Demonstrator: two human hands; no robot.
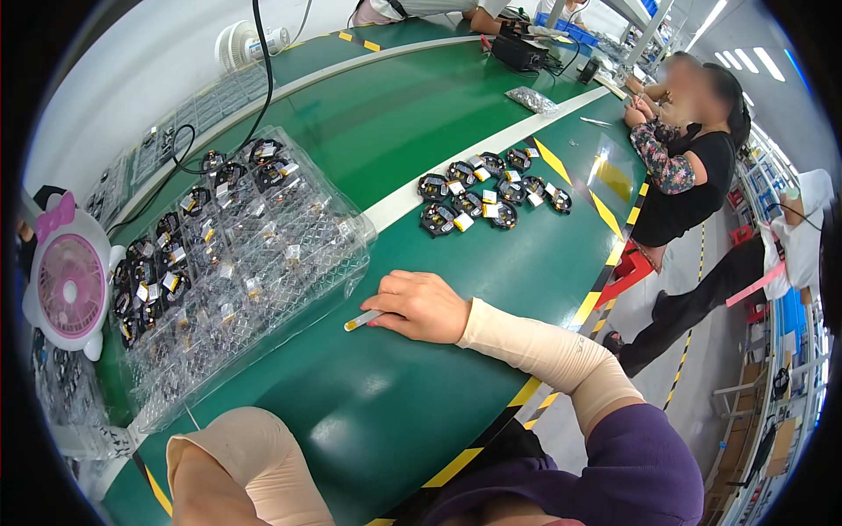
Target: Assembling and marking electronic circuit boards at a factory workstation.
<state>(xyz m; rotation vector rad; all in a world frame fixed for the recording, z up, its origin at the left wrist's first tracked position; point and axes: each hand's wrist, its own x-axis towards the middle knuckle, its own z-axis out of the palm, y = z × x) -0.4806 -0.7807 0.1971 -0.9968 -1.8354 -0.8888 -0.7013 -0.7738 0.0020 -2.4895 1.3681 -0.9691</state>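
This is an electronics assembly workshop, a factory production line. The person's right hand (421,305) rests on a long green workbench (421,114) marked with a white stripe and edged in yellow-and-black hazard tape (605,213). Just left of the hand lies a clear plastic compartment tray (254,254) filled with small black round components, each with a yellow and white part. Beyond the hand, more of the same components (491,193) sit loose in a cluster on the bench. Far left of it stands a pink desk fan (70,285). To the right and beyond the hand, another worker (693,167) sits at the same bench, with racks and long ceiling lights behind.
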